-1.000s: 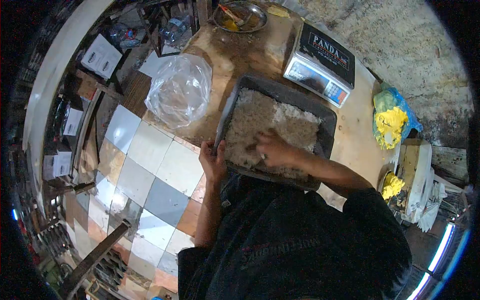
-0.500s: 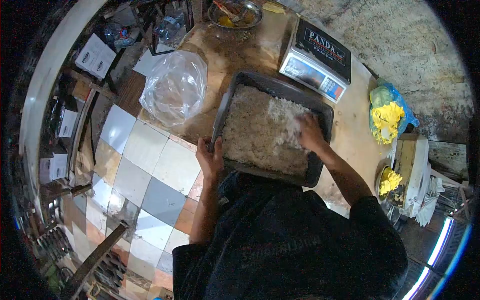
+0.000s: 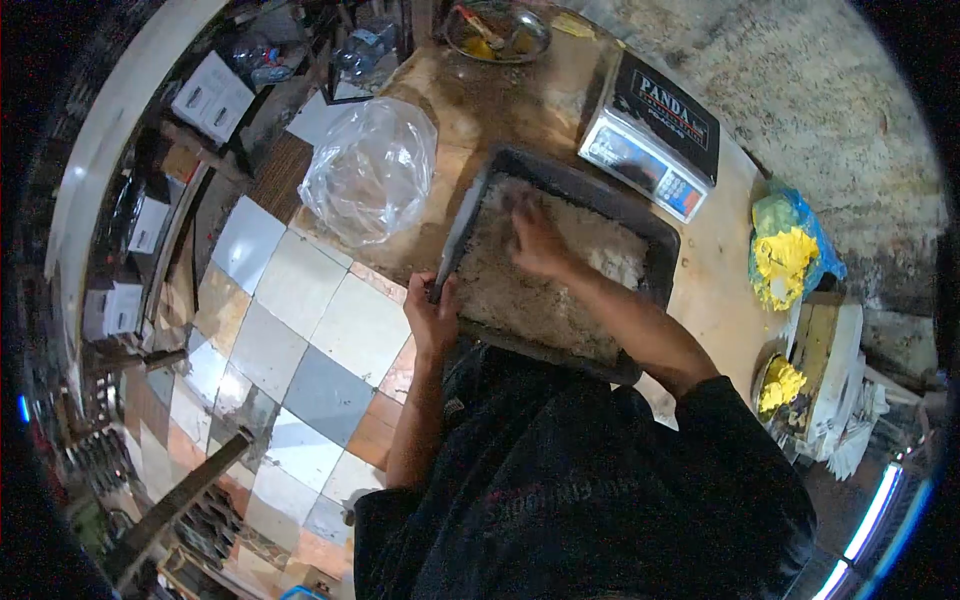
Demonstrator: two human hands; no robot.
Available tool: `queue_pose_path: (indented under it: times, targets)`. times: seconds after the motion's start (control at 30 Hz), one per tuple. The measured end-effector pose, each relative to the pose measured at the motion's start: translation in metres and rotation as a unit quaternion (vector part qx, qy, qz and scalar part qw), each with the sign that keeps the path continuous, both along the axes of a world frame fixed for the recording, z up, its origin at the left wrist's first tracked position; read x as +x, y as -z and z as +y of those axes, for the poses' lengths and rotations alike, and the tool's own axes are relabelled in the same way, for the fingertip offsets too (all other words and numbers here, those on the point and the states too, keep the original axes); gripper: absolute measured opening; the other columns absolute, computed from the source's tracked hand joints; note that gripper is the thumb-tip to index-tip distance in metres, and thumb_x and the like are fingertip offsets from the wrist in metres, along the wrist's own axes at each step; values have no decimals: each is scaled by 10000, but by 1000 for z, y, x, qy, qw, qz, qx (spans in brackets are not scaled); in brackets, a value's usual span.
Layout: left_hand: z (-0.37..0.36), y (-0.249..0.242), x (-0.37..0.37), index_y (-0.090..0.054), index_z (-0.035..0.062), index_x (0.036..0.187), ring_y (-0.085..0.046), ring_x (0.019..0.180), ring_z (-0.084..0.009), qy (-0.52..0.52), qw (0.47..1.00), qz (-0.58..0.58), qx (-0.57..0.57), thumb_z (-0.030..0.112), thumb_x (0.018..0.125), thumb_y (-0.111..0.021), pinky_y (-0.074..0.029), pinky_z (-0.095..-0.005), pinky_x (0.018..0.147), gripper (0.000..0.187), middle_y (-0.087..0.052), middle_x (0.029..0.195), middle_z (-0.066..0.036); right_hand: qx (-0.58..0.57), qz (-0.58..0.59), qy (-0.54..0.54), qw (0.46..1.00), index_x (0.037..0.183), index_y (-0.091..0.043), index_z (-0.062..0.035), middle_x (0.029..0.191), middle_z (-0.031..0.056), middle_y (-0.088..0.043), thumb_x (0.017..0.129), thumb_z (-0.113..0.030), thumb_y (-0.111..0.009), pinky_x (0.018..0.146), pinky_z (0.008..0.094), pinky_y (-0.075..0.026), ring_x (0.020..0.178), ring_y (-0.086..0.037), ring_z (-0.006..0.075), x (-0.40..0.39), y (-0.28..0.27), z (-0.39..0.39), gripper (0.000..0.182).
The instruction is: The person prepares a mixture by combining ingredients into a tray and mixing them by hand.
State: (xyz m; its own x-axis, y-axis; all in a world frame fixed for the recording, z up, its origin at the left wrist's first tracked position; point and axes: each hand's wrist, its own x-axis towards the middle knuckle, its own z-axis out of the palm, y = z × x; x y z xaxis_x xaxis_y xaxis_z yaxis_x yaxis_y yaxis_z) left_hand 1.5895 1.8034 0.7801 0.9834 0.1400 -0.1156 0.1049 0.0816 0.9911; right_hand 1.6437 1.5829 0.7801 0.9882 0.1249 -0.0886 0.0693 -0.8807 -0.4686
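Observation:
A dark rectangular tray [image 3: 660,262] on the table holds a layer of brownish, crumbly material [image 3: 500,290], with a paler whitish patch toward its right side. My left hand [image 3: 432,312] grips the tray's left rim, thumb on one side and fingers on the other. Inside the tray, my right hand [image 3: 540,243] reaches to the upper left part of the layer. Its fingers are stretched out on the surface and a little blurred by motion. To the left of the tray lies a clear plastic bag [image 3: 370,172].
A weighing scale [image 3: 655,135] stands behind the tray. At the table's right are a blue bag with yellow stuff [image 3: 785,262] and a bowl of yellow stuff [image 3: 780,385]. A metal bowl [image 3: 497,50] sits at the far edge. Tiled floor [image 3: 335,330] lies to the left.
My right hand has swept from the right side of the tray to its upper left. The whitish patch is now smaller and more spread. My left hand still holds the rim.

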Motion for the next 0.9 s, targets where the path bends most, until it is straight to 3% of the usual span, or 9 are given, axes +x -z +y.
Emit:
queue_pose_path:
  times: [0.17,0.27,0.37,0.47,0.53,0.6,0.73,0.8,0.9]
  targets:
    - [5,-7,-1,-510,12,840,-507,609,-133,9,997,-39,72,132,850,-641,-419,-285,567,177,-546,692,-70,-137,24,-287,948,1058,-547,13,1198,281,-435,668,-229,-703,966,530,-323,1159,-383,425,-51,-20,-26,484]
    - [4,-20,1,-508,6,837,-525,625,-148,14,997,-26,77,139,852,-637,-424,-294,570,186,-548,696,-87,-37,27,-33,998,1183,-511,-48,1269,252,-420,648,-191,-723,1038,532,-272,1228,-331,447,-54,-33,-77,593]
    - [4,-12,0,-507,-1,833,-531,627,-166,17,995,-17,96,162,855,-633,-426,-301,573,206,-546,688,-101,-181,42,-12,982,1287,-443,-114,1301,247,-400,643,-189,-732,1064,514,-259,1257,-302,451,-105,8,-119,710]
    - [3,-13,0,-513,8,840,-494,623,-133,23,993,-23,118,150,856,-635,-407,-276,563,188,-544,684,-72,-28,120,-145,982,1324,-390,-104,1296,264,-395,648,-163,-724,1045,528,-284,1257,-295,456,-146,-34,-98,756]
    - [4,-13,2,-517,20,847,-457,623,-92,26,990,-26,135,125,856,-639,-388,-247,553,162,-543,685,-38,-93,140,-184,968,1301,-407,-82,1269,261,-413,645,-128,-710,1022,508,-329,1234,-331,450,-150,-34,-111,724]
    - [7,-5,2,-521,-5,833,-531,620,-177,32,986,-24,164,204,844,-646,-432,-320,576,244,-557,677,-111,-157,137,-84,974,1238,-471,-19,1266,200,-429,752,-251,-676,1029,480,-314,1196,-384,393,-129,-39,-125,576]
    - [6,-6,2,-520,-6,826,-525,623,-168,34,991,-35,124,198,840,-648,-432,-318,575,241,-566,685,-107,17,161,94,982,1194,-507,-15,1180,234,-490,725,-199,-705,1003,438,-364,1127,-461,387,-86,-30,-93,541]
    - [5,-9,3,-520,-6,827,-522,626,-161,39,991,-3,129,193,841,-641,-430,-314,574,234,-570,692,-101,92,4,-7,996,1161,-522,-27,1119,232,-495,643,-158,-682,979,487,-357,1113,-462,412,-107,-25,-37,558]
    - [6,-14,3,-520,-4,826,-515,626,-152,50,993,-11,106,200,844,-639,-424,-308,567,237,-568,691,-93,-2,30,-179,983,1143,-551,-60,1097,216,-521,630,-199,-701,992,482,-337,1131,-454,411,-108,-37,-14,552]
